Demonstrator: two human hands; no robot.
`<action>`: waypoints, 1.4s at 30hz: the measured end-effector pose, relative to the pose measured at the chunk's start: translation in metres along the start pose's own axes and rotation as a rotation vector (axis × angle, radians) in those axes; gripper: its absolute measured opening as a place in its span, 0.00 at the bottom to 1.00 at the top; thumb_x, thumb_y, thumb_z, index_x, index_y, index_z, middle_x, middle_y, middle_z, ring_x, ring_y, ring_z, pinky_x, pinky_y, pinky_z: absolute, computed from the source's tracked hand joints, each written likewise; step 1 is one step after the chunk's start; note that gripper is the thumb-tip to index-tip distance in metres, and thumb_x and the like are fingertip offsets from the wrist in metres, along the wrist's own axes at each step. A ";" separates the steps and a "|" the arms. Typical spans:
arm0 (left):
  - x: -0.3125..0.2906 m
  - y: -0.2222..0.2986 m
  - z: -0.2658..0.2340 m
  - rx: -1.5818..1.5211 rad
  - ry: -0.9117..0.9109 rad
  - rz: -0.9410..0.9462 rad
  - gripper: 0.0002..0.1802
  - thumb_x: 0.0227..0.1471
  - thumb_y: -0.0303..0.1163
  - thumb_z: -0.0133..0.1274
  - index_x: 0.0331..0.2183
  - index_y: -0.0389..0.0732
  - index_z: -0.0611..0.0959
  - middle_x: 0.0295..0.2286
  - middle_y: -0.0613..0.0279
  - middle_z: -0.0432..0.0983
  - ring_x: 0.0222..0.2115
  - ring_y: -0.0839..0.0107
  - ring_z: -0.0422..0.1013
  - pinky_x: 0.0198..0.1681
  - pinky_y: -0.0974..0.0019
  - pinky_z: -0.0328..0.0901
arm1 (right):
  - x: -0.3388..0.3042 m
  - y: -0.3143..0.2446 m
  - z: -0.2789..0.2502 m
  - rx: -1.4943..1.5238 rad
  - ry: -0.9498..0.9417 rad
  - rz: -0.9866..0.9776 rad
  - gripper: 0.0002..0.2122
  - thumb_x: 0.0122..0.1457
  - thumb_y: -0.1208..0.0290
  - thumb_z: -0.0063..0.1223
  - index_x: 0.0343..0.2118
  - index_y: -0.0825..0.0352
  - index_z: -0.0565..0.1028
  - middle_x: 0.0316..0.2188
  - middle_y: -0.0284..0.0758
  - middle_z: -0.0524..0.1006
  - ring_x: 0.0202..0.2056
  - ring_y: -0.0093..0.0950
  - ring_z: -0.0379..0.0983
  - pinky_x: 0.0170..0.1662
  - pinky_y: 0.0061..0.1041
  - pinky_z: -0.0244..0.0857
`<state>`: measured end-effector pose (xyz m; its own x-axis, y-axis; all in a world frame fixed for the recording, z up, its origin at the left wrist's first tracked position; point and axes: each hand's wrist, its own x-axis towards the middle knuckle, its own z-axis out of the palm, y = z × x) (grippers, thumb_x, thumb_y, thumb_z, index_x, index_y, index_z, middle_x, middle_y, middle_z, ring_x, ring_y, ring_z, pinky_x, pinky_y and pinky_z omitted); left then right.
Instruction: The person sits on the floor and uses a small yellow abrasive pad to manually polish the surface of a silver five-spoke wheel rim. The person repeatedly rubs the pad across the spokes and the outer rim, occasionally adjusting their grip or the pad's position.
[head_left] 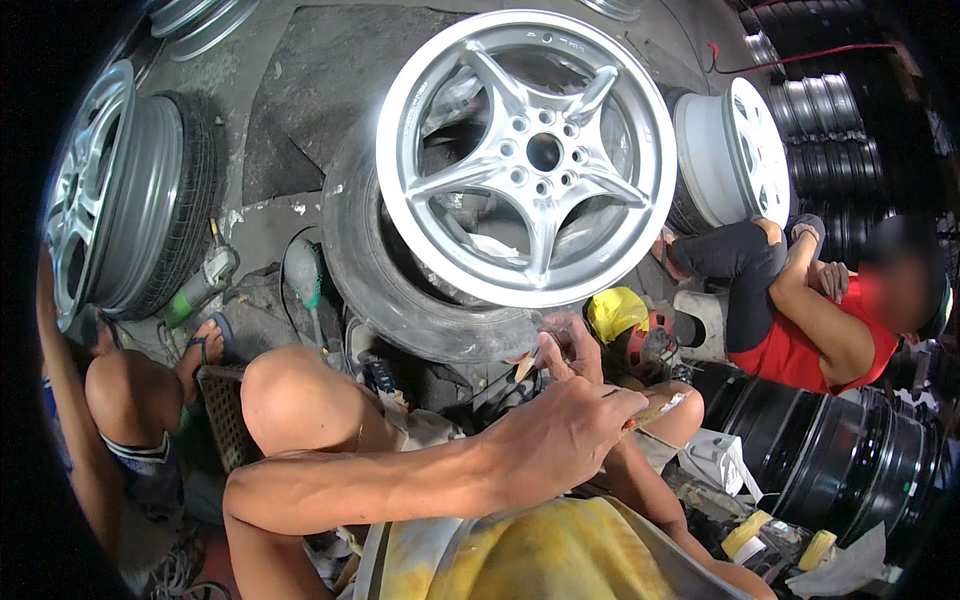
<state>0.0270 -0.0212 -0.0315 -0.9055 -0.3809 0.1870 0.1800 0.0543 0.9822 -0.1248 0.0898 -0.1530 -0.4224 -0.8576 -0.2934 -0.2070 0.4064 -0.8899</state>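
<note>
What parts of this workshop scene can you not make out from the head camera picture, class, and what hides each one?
- Right hand: mostly hidden behind the left hand; its grip is unclear.
- Thin strip in the left hand: too small to identify.
- Tyre: its middle is covered by the silver wheel.
- Wheel at left: bent and cut by the dark rim of the picture.
- Seated person in red: face blurred.

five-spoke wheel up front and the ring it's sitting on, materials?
Five-spoke wheel: looks like cast alloy with a bright silver satin finish; soft even sheen, sculpted spokes, drilled bolt holes. Could be painted rather than bare metal. Tyre under it: black rubber, matte and dusty grey, scuffed sidewall.
</note>
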 end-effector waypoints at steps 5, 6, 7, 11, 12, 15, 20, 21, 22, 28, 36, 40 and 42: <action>-0.004 0.004 -0.007 -0.047 0.050 0.073 0.17 0.50 0.17 0.51 0.44 0.25 0.76 0.26 0.40 0.77 0.28 0.49 0.77 0.32 0.57 0.69 | 0.002 -0.003 0.012 -0.121 -0.048 -0.090 0.09 0.60 0.75 0.54 0.40 0.71 0.71 0.28 0.34 0.71 0.27 0.23 0.69 0.30 0.22 0.62; -0.004 0.007 -0.012 -0.078 0.042 0.063 0.17 0.50 0.17 0.51 0.44 0.25 0.76 0.26 0.40 0.77 0.28 0.49 0.76 0.32 0.56 0.68 | 0.002 -0.011 0.016 -0.074 -0.064 -0.082 0.09 0.59 0.75 0.54 0.40 0.71 0.71 0.28 0.34 0.71 0.27 0.23 0.69 0.31 0.23 0.62; -0.003 0.012 -0.018 -0.110 0.034 0.053 0.17 0.51 0.17 0.51 0.45 0.24 0.76 0.26 0.41 0.77 0.28 0.49 0.76 0.33 0.56 0.68 | 0.003 -0.016 0.020 -0.027 -0.080 -0.073 0.09 0.59 0.75 0.55 0.40 0.71 0.71 0.29 0.34 0.71 0.27 0.23 0.68 0.31 0.23 0.62; -0.001 0.009 -0.023 -0.115 0.034 0.079 0.17 0.52 0.18 0.50 0.45 0.24 0.75 0.28 0.42 0.77 0.31 0.49 0.76 0.36 0.55 0.67 | 0.007 -0.014 0.030 -0.038 -0.053 -0.127 0.09 0.58 0.75 0.55 0.39 0.71 0.71 0.29 0.35 0.70 0.27 0.23 0.67 0.32 0.23 0.61; -0.001 0.008 -0.023 -0.107 0.002 0.053 0.17 0.52 0.18 0.51 0.46 0.24 0.75 0.29 0.42 0.77 0.32 0.50 0.76 0.37 0.55 0.67 | 0.006 -0.014 0.031 -0.042 -0.052 -0.110 0.09 0.58 0.75 0.55 0.39 0.71 0.71 0.29 0.35 0.69 0.27 0.23 0.67 0.32 0.23 0.61; 0.001 0.005 -0.024 -0.066 -0.041 0.018 0.18 0.52 0.19 0.51 0.46 0.24 0.74 0.30 0.43 0.77 0.35 0.51 0.75 0.40 0.56 0.67 | 0.007 -0.023 0.031 -0.075 -0.092 -0.065 0.08 0.58 0.75 0.55 0.39 0.70 0.71 0.28 0.35 0.69 0.28 0.23 0.66 0.32 0.23 0.61; 0.003 0.000 -0.018 0.101 -0.010 0.054 0.19 0.52 0.20 0.53 0.46 0.25 0.75 0.30 0.46 0.78 0.34 0.52 0.75 0.40 0.56 0.66 | 0.005 -0.040 0.034 -0.198 -0.033 -0.230 0.08 0.58 0.75 0.54 0.39 0.70 0.71 0.30 0.36 0.69 0.32 0.27 0.68 0.35 0.27 0.62; 0.005 -0.001 -0.018 0.087 -0.002 0.039 0.18 0.51 0.20 0.53 0.46 0.26 0.76 0.29 0.46 0.78 0.33 0.53 0.75 0.39 0.56 0.66 | 0.004 -0.043 0.036 -0.251 0.029 -0.350 0.08 0.58 0.75 0.54 0.39 0.69 0.71 0.31 0.37 0.69 0.33 0.28 0.68 0.37 0.28 0.63; 0.007 -0.002 -0.017 0.073 0.007 0.023 0.17 0.51 0.20 0.54 0.45 0.27 0.77 0.29 0.47 0.78 0.32 0.53 0.75 0.38 0.56 0.66 | 0.003 -0.038 0.033 -0.237 0.016 -0.359 0.09 0.58 0.75 0.54 0.41 0.69 0.71 0.32 0.37 0.70 0.36 0.29 0.68 0.39 0.29 0.63; 0.019 -0.024 -0.011 0.115 0.184 -0.017 0.12 0.51 0.19 0.54 0.40 0.32 0.83 0.26 0.45 0.78 0.25 0.53 0.74 0.30 0.57 0.67 | 0.004 -0.021 0.025 -0.189 -0.041 -0.373 0.11 0.58 0.74 0.54 0.42 0.69 0.71 0.35 0.39 0.71 0.39 0.32 0.69 0.42 0.32 0.64; 0.040 -0.026 0.003 0.100 0.161 -0.015 0.12 0.51 0.18 0.54 0.40 0.32 0.83 0.27 0.44 0.78 0.24 0.55 0.75 0.27 0.60 0.67 | -0.010 -0.009 -0.002 -0.182 -0.033 -0.275 0.12 0.57 0.73 0.53 0.44 0.70 0.71 0.37 0.40 0.72 0.41 0.35 0.70 0.43 0.34 0.64; 0.044 -0.030 0.002 0.130 0.147 -0.047 0.13 0.52 0.20 0.53 0.41 0.32 0.82 0.27 0.43 0.79 0.22 0.55 0.75 0.26 0.61 0.67 | -0.007 0.002 -0.010 -0.172 -0.068 -0.239 0.13 0.57 0.73 0.53 0.44 0.70 0.71 0.38 0.41 0.73 0.41 0.37 0.71 0.44 0.35 0.65; 0.048 -0.029 0.005 0.128 0.139 -0.058 0.13 0.52 0.20 0.52 0.41 0.32 0.82 0.27 0.43 0.80 0.22 0.56 0.76 0.26 0.62 0.68 | -0.010 -0.003 -0.017 -0.153 -0.085 -0.183 0.13 0.57 0.73 0.53 0.44 0.70 0.71 0.39 0.41 0.73 0.42 0.38 0.71 0.44 0.36 0.65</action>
<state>-0.0237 -0.0362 -0.0514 -0.8497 -0.5100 0.1341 0.0703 0.1424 0.9873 -0.1348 0.1021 -0.1413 -0.2917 -0.9419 -0.1663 -0.4067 0.2795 -0.8697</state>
